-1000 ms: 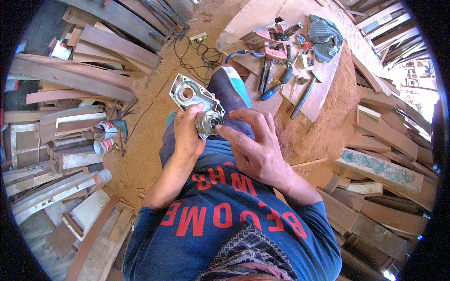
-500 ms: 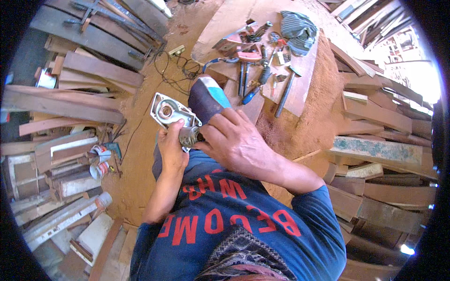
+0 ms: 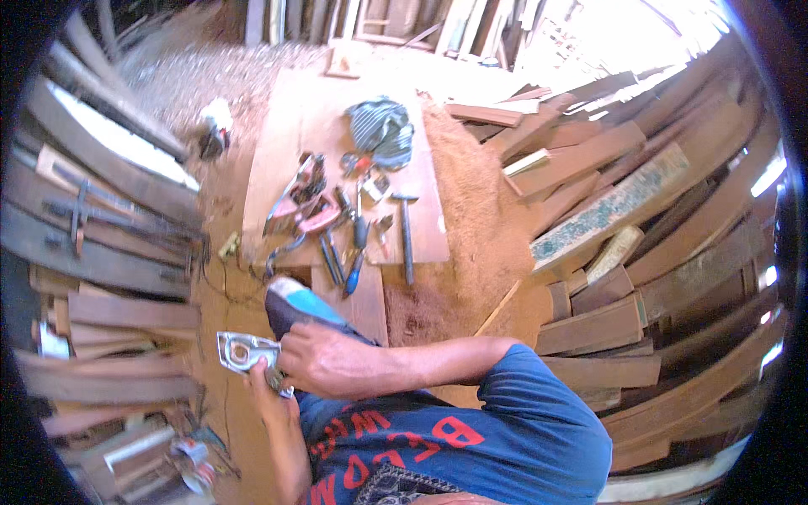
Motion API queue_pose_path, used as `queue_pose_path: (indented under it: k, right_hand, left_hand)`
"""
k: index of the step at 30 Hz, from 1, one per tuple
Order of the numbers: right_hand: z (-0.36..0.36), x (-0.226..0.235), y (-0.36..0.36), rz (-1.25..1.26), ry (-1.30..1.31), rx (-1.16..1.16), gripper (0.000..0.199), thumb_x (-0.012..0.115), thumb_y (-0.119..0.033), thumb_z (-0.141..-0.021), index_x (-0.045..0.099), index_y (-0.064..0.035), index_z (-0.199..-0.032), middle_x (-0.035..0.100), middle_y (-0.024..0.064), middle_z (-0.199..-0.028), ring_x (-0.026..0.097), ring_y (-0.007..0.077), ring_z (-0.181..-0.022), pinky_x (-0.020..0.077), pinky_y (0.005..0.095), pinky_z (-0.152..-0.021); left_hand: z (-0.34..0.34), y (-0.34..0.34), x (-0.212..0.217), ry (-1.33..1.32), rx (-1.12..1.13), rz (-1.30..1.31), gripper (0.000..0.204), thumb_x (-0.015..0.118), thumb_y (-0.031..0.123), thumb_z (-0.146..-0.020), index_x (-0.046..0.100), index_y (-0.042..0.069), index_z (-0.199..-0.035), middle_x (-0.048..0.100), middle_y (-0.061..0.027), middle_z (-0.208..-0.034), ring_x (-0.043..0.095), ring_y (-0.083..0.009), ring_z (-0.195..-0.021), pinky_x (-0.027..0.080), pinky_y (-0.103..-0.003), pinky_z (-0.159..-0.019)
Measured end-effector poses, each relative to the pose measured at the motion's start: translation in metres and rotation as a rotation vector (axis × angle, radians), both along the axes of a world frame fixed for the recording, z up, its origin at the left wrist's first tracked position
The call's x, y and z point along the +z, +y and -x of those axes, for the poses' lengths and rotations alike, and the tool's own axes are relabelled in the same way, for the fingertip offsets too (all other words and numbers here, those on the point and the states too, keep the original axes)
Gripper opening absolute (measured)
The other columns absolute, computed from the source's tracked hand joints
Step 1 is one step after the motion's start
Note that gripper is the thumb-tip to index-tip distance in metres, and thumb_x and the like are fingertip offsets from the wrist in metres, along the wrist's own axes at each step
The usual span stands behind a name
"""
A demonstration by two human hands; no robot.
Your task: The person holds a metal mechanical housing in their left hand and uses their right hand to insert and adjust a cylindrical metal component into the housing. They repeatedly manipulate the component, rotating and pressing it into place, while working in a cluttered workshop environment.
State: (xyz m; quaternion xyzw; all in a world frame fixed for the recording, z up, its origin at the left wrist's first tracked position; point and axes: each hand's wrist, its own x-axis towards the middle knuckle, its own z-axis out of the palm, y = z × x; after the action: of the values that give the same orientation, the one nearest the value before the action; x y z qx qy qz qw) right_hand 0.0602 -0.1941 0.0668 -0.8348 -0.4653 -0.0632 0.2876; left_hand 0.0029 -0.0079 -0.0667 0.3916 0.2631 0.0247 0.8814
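A silvery cast-metal tool housing (image 3: 229,352), with a flat open frame and a round bore, is held by my left hand (image 3: 268,389). That hand is closed around its narrower cylindrical part, thumb on top. My right hand (image 3: 324,360) is closed against the near end of this part, fingers curled. Whatever its fingertips grip is hidden. Beyond my hands lies a board (image 3: 427,240) bearing a red tool body (image 3: 320,220), a blue-handled screwdriver (image 3: 353,280), a hammer (image 3: 407,244) and a striped cloth (image 3: 380,133).
Sawdust (image 3: 471,194) is heaped right of the board. Planks are piled along both sides, among them a green-stained beam (image 3: 610,206) at the right. A clamp (image 3: 80,219) lies on the left stack, and tins (image 3: 195,467) stand at lower left.
My view has swung up and to the right, so hands and housing appear lower and further left. Both hands still keep the housing between them.
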Motion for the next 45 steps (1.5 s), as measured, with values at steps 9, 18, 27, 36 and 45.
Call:
queue_pose_path:
  k: [9, 18, 27, 36, 45]
  right_hand:
    - [-0.003, 0.004, -0.007, -0.053, 0.049, 0.029, 0.016, 0.063, -0.017, -0.087, 0.059, -0.0028, -0.092, 0.058, 0.0125, -0.095, 0.056, 0.0304, -0.092, 0.0471, 0.0418, -0.082]
    - [-0.002, 0.002, -0.001, -0.106, 0.061, 0.008, 0.022, 0.068, -0.021, -0.088, 0.061, 0.0002, -0.091, 0.059, 0.0143, -0.092, 0.056, 0.0322, -0.089, 0.0475, 0.0433, -0.081]
    - [-0.003, 0.001, -0.003, -0.021, 0.082, -0.019, 0.022, 0.068, -0.02, -0.086, 0.061, -0.0002, -0.092, 0.059, 0.0144, -0.093, 0.057, 0.0322, -0.09, 0.0479, 0.0433, -0.082]
    - [0.001, 0.008, -0.005, -0.001, 0.161, -0.041, 0.02, 0.067, -0.015, -0.089, 0.059, -0.0002, -0.098, 0.057, 0.015, -0.097, 0.057, 0.0317, -0.09, 0.0487, 0.0413, -0.082]
    - [0.0, 0.006, -0.005, -0.164, 0.15, 0.024, 0.02, 0.071, -0.015, -0.085, 0.06, -0.0019, -0.095, 0.058, 0.0132, -0.094, 0.058, 0.0316, -0.09, 0.0489, 0.0423, -0.081]
  left_hand:
    - [-0.01, -0.004, 0.004, 0.025, 0.006, -0.039, 0.041, 0.065, 0.022, -0.093, 0.064, 0.0, -0.128, 0.072, -0.0122, -0.116, 0.073, -0.024, -0.103, 0.059, -0.038, -0.086]
    - [-0.01, 0.006, -0.008, -0.011, -0.082, -0.023, 0.043, 0.062, 0.026, -0.095, 0.062, -0.001, -0.129, 0.07, -0.0125, -0.118, 0.072, -0.0248, -0.103, 0.058, -0.038, -0.088]
    - [-0.008, 0.001, -0.003, -0.011, -0.062, 0.0, 0.037, 0.062, 0.023, -0.098, 0.063, 0.002, -0.129, 0.07, -0.0129, -0.118, 0.07, -0.0247, -0.107, 0.057, -0.039, -0.092]
    - [-0.005, 0.003, 0.004, 0.031, -0.039, 0.037, 0.036, 0.064, 0.017, -0.097, 0.063, 0.002, -0.131, 0.071, -0.0111, -0.119, 0.071, -0.0242, -0.106, 0.058, -0.038, -0.092]
    - [-0.007, -0.001, 0.006, 0.012, -0.035, 0.039, 0.038, 0.062, 0.011, -0.096, 0.059, 0.004, -0.133, 0.071, -0.0115, -0.118, 0.071, -0.0248, -0.107, 0.058, -0.039, -0.093]
